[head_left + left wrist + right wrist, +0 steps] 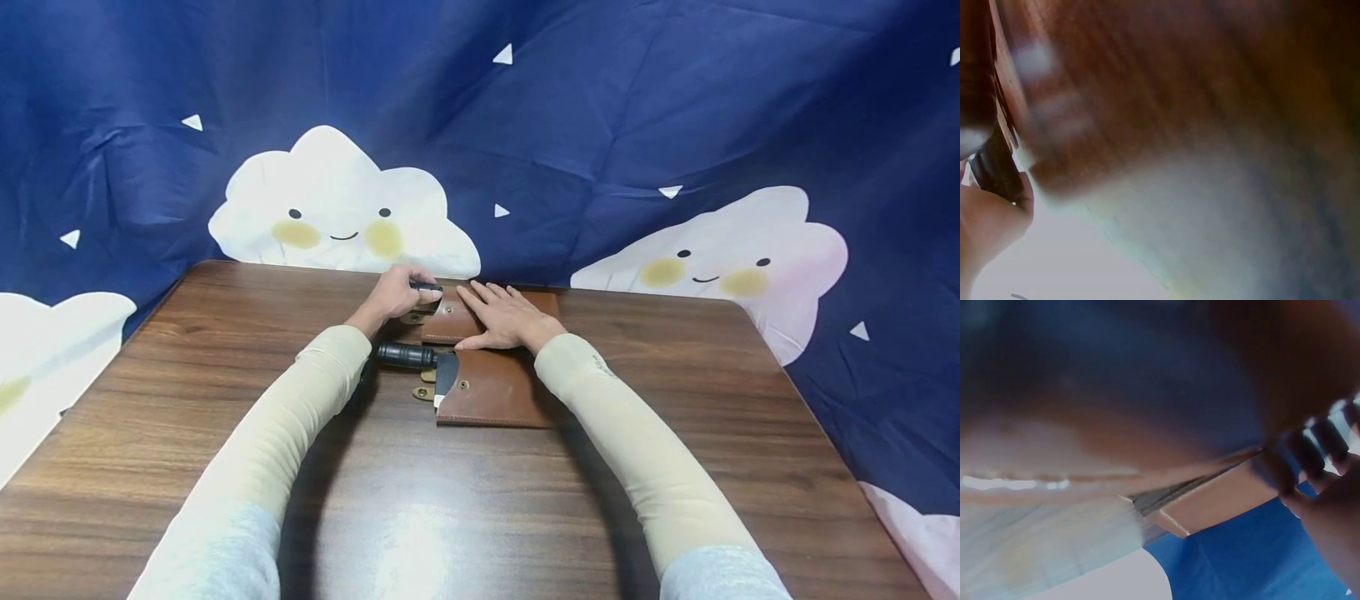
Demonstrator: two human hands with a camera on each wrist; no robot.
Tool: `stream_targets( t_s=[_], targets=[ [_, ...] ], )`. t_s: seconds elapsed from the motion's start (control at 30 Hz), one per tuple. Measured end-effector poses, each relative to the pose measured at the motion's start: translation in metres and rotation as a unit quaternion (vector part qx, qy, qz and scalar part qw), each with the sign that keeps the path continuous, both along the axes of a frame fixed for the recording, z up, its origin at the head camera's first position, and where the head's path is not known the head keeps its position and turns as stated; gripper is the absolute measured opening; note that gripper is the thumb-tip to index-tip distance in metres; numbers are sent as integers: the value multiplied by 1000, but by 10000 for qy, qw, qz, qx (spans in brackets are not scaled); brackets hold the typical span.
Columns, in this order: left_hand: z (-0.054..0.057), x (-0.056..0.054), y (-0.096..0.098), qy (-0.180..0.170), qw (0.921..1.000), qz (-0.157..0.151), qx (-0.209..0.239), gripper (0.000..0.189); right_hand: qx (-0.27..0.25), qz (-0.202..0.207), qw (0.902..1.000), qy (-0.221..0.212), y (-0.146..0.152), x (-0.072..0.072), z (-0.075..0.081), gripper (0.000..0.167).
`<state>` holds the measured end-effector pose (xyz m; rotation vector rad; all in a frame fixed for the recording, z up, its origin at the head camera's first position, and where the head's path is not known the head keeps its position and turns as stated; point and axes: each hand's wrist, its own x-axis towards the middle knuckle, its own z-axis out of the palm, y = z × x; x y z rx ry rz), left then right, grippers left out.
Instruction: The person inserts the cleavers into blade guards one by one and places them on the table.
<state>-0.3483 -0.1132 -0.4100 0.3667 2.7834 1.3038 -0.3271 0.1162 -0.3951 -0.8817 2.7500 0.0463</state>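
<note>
Two brown leather sheaths lie one behind the other on the table, both with brass snaps. At the far sheath, my left hand grips the black handle of a tool whose blade is hidden. In the left wrist view the left hand has its fingers around that dark handle. My right hand rests spread on top of the far sheath. The near sheath holds a second tool; its grooved black handle and part of a dark grey blade stick out leftward.
Snap straps poke out left of the near sheath. The wooden table spreads on all sides, its back edge close behind the far sheath. A blue curtain with cloud prints hangs behind it.
</note>
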Motion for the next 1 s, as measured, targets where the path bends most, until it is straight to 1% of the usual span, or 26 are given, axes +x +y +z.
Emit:
stream_targets(
  t_s=[0.2, 0.3, 0.4, 0.57, 0.63, 0.73, 0.83, 0.93, 1.0],
  targets=[
    [-1, -2, 0, 184, 9996, -160, -158, 24, 14, -14, 10000, 92, 2, 1, 1, 105],
    [0, -2, 0, 316, 9985, -269, -360, 26, 27, -21, 9999, 141, 4, 1, 1, 105],
    [2, -2, -1, 450, 9964, -372, -616, 29, -123, -85, 9998, 120, 7, 0, 0, 102],
    [9, 0, -5, 795, 9919, -351, -926, 31, -409, -176, 9986, 273, 12, 1, 3, 95],
    [11, 3, -5, 951, 9895, -345, -1034, 31, -378, -215, 9983, 399, 15, 2, 5, 94],
    [15, 8, -6, 1174, 9830, -475, -1327, 32, -352, -381, 9970, 576, 20, 6, 10, 91],
    [18, 15, -7, 1388, 9728, -605, -1754, 34, -358, -579, 9949, 748, 26, 10, 16, 89],
    [21, 24, -10, 1550, 9641, -566, -2079, 37, -415, -670, 9924, 948, 31, 16, 21, 88],
    [23, 30, -13, 1617, 9605, -482, -2212, 39, -425, -667, 9910, 1078, 33, 21, 23, 89]
  ],
)
